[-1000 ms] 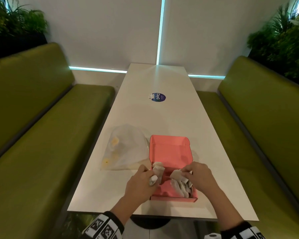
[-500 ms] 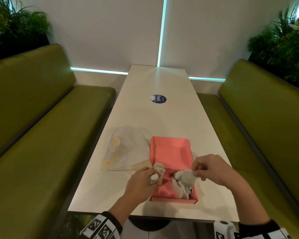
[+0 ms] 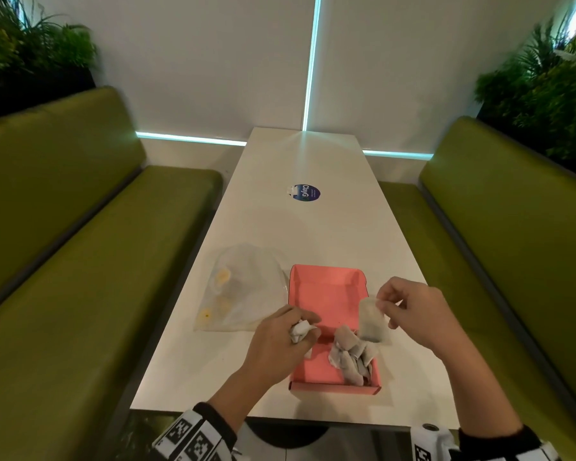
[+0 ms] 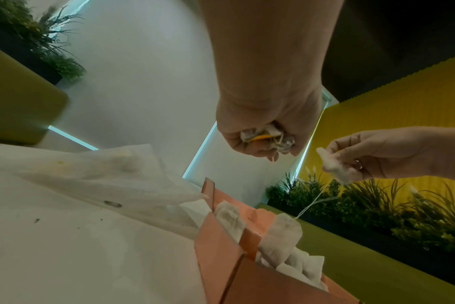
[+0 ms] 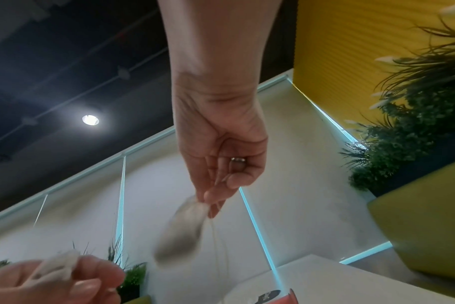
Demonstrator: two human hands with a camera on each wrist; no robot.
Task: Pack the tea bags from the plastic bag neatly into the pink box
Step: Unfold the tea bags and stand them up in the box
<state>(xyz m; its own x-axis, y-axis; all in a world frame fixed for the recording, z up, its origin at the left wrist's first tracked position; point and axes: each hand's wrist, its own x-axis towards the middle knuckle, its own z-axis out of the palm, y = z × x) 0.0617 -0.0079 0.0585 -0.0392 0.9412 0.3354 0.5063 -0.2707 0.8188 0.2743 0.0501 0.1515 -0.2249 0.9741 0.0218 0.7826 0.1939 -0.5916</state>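
The open pink box (image 3: 326,287) sits near the table's front edge, with several white tea bags (image 3: 351,356) piled in its near right part. My left hand (image 3: 281,341) hovers at the box's left side, fist closed round a bunch of tea bags (image 4: 266,136). My right hand (image 3: 413,314) is raised over the box's right edge and pinches one tea bag (image 3: 373,322) by its top; the bag hangs down, its string (image 4: 314,202) trailing toward a bag (image 4: 281,236) in the box. The clear plastic bag (image 3: 243,291) lies flat left of the box.
The white table (image 3: 313,227) runs away from me, with a round blue sticker (image 3: 305,193) in its middle. Green benches (image 3: 80,261) flank both long sides. Plants (image 3: 546,94) stand behind the backrests.
My right hand has lifted one tea bag up and to the right out of the box. The left hand has stayed at the box's left side with its bunch.
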